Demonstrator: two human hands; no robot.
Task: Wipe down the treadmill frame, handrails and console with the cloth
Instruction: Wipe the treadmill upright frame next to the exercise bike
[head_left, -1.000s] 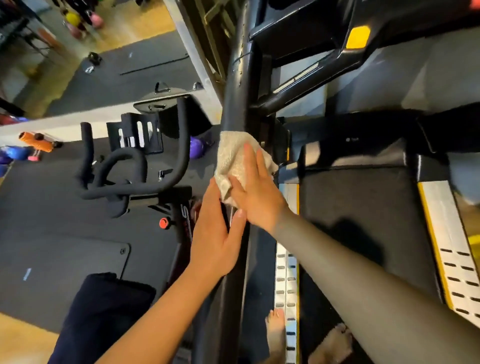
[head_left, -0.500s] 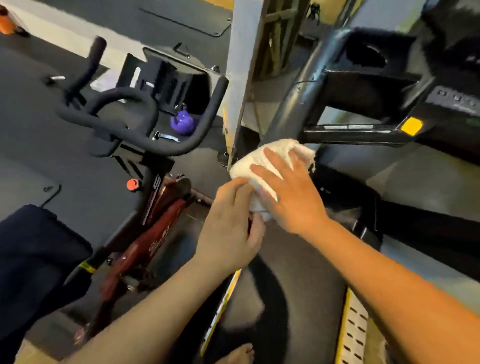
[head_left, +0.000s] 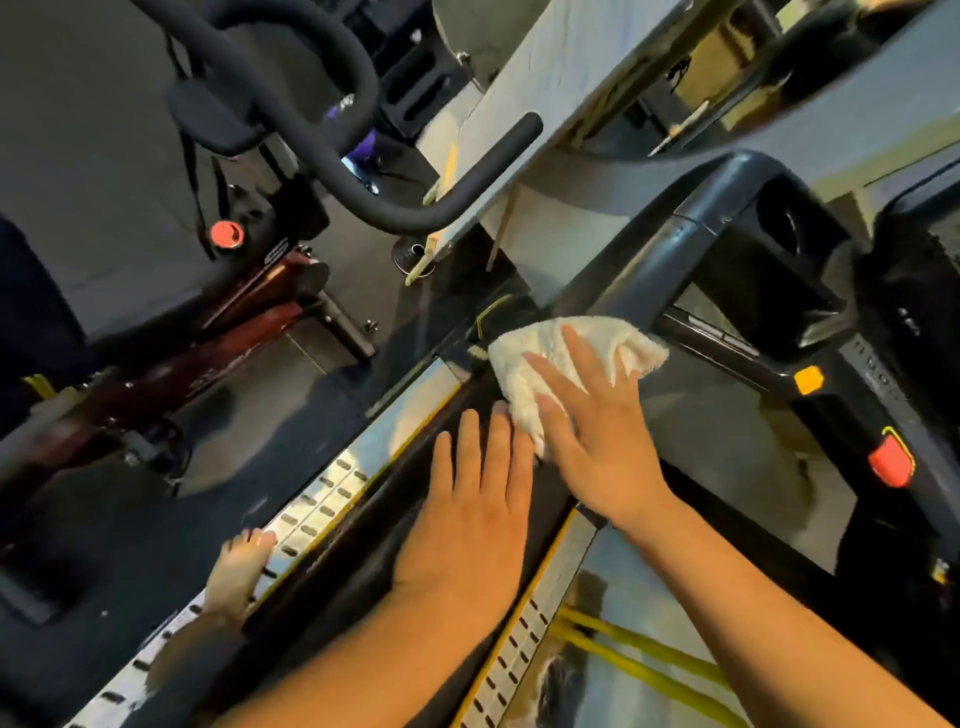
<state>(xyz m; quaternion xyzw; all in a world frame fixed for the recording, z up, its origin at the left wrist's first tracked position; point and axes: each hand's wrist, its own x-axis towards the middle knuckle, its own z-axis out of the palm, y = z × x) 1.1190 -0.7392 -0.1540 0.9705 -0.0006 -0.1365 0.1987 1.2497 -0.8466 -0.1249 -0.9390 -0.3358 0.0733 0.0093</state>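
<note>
A white terry cloth (head_left: 524, 364) lies bunched against the lower part of the treadmill's dark upright post (head_left: 644, 249). My right hand (head_left: 597, 431) presses on the cloth with straight, spread fingers. My left hand (head_left: 472, 514) lies flat just below it, fingers straight, fingertips touching the cloth's lower edge. The console (head_left: 852, 364) with a yellow button and a red stop key sits to the right. The black belt (head_left: 363, 587) runs under my forearms between two silver side rails (head_left: 332, 493).
An exercise bike with black handlebars (head_left: 332, 130) and a dark red frame (head_left: 228, 332) stands close on the left. A pale pillar (head_left: 540, 104) rises behind the post. My bare foot (head_left: 239, 566) rests on the left side rail.
The view has swung and tilted. Both hands and the cloth have slid down the upright toward its base, and my left hand has flattened out.
</note>
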